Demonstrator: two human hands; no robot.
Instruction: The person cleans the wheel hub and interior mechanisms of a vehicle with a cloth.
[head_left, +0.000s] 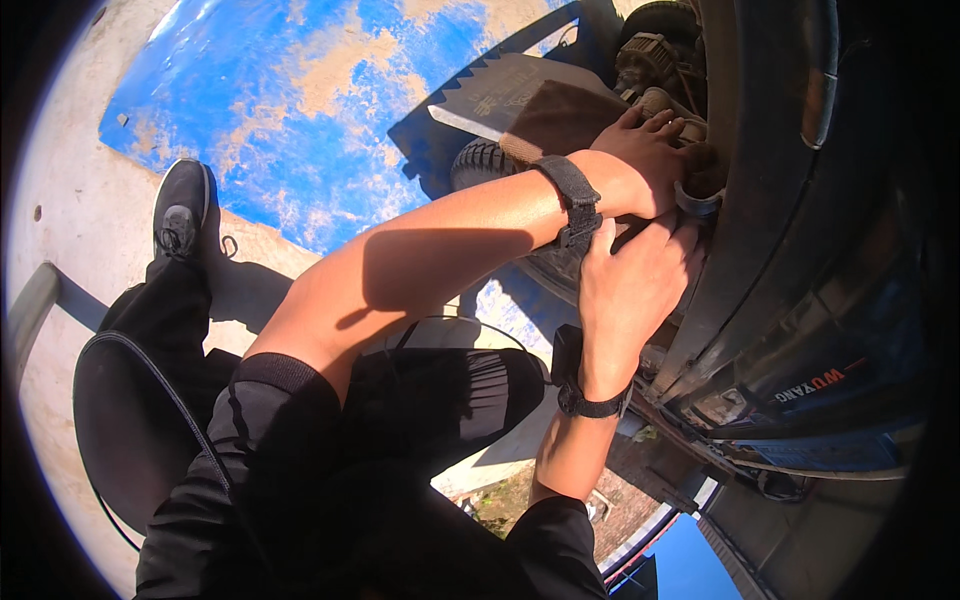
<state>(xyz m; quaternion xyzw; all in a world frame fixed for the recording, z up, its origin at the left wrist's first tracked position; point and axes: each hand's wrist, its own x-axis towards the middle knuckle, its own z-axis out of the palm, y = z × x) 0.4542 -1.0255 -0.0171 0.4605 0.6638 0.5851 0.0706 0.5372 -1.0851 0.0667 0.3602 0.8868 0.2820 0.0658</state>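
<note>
My left hand (637, 161) reaches in beside the dark body panel (780, 225) of a vehicle. Its fingers are bent over a dusty, rounded part (664, 105), and its thumb side is in shadow. Just below it, my right hand (637, 281) shows its back; its fingertips disappear behind the panel's edge, so any grip there is hidden. A curved metal piece (697, 202) sits close to both hands. Left of my left hand lie a brown board (559, 120) and a tyre (480, 161). Black straps circle both wrists.
A grey panel (487, 90) bearing writing juts out over a dusty blue sheet (315, 112). A ribbed, motor-like housing (649, 56) stands farther in. My shoe (181, 210) is on the pale ground at left. A black cable (165, 397) crosses my leg.
</note>
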